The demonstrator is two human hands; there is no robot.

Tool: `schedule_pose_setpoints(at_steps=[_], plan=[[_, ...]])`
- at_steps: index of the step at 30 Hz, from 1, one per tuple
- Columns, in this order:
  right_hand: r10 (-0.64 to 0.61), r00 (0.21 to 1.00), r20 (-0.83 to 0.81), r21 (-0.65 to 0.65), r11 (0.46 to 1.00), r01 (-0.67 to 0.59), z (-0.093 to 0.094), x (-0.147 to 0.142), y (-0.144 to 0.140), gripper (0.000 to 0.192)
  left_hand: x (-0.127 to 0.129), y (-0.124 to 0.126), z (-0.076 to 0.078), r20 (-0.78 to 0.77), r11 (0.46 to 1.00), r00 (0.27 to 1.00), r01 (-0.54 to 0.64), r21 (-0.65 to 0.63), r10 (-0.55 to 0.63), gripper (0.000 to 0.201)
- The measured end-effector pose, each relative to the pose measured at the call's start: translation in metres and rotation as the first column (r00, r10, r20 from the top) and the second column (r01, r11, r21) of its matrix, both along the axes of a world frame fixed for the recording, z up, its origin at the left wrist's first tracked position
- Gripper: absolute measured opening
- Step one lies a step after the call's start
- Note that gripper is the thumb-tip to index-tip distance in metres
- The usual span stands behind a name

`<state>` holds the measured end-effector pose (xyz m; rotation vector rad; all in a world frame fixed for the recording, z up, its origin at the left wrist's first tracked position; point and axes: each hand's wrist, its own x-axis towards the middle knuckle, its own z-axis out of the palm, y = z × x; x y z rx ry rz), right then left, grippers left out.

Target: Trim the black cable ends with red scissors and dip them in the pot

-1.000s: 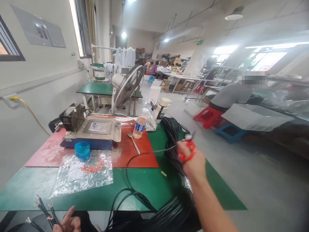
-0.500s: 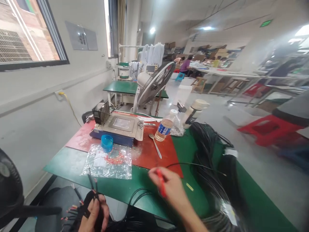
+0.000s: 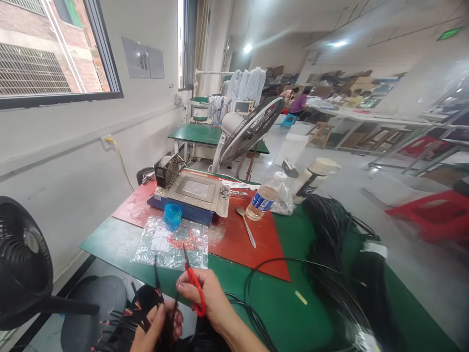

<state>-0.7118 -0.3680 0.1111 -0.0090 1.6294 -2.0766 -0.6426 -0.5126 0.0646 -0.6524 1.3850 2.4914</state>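
In the head view, black cable ends [image 3: 158, 281] are gripped by the left hand [image 3: 157, 323] just off the near edge of the tabletop [image 3: 293, 320]. Red-handled scissors [image 3: 190, 275] are grasped in the right hand [image 3: 212, 294], blades pointing up; a dark strand seems to be pinched there too, though this is unclear. With the hands so close together, a finger could be nicked if the blades were tipped leftward. The plastic bag [image 3: 143, 250] could be snagged by the tips, and its loose red bits [image 3: 180, 240] scattered.
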Motion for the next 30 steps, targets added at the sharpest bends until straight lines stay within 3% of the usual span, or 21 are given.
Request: schedule_pose_setpoints(at_steps=[3, 5, 8, 12, 14, 18, 20, 23, 25, 30], plan=[[0.008, 0.997, -0.078, 0.085, 0.996, -0.001, -0.009, 0.003, 0.004, 0.039, -0.008, -0.010, 0.001, 0.059, 0.993, 0.992, -0.106, -0.058, 0.110, 0.046], [0.050, 0.993, -0.107, 0.073, 0.996, -0.042, -0.013, 0.007, 0.005, 0.036, -0.011, -0.011, 0.010, 0.027, 0.987, 0.994, -0.106, -0.124, 0.110, 0.046], [0.103, 0.985, -0.135, -0.013, 0.994, -0.106, -0.015, 0.012, 0.004, 0.036, -0.013, -0.003, 0.026, -0.042, 0.985, 0.999, 0.012, -0.170, -0.019, 0.040], [0.011, 0.950, -0.313, 0.167, 0.985, 0.044, -0.014, 0.016, 0.004, 0.032, -0.015, 0.008, 0.032, -0.022, 0.977, 0.991, 0.128, -0.172, -0.134, 0.041], [-0.039, 0.972, -0.231, 0.128, 0.989, 0.070, -0.015, 0.016, 0.002, 0.035, -0.016, 0.010, 0.031, -0.001, 0.983, 0.992, 0.126, -0.135, -0.127, 0.043], [-0.105, 0.988, 0.112, -0.118, 0.986, 0.119, -0.017, 0.014, -0.002, 0.042, -0.016, 0.013, 0.032, 0.016, 0.989, 0.998, 0.068, -0.135, -0.067, 0.043], [-0.093, 0.990, 0.105, -0.115, 0.988, 0.105, -0.017, 0.011, 0.000, 0.044, -0.016, 0.012, 0.034, 0.015, 0.988, 0.999, 0.042, -0.150, -0.040, 0.043], [0.020, 0.987, -0.158, 0.109, 0.994, -0.003, -0.014, 0.009, 0.010, 0.042, -0.018, 0.010, 0.036, 0.009, 0.990, 1.000, 0.002, -0.142, -0.001, 0.042], [0.144, 0.937, -0.318, 0.295, 0.954, -0.047, -0.012, 0.011, 0.018, 0.035, -0.020, 0.009, 0.036, 0.003, 0.991, 0.999, -0.032, -0.131, 0.033, 0.041], [0.355, 0.871, -0.339, 0.536, 0.834, -0.132, -0.007, 0.023, 0.030, 0.031, -0.020, 0.008, 0.035, 0.015, 0.989, 0.997, -0.070, -0.127, 0.072, 0.039]])
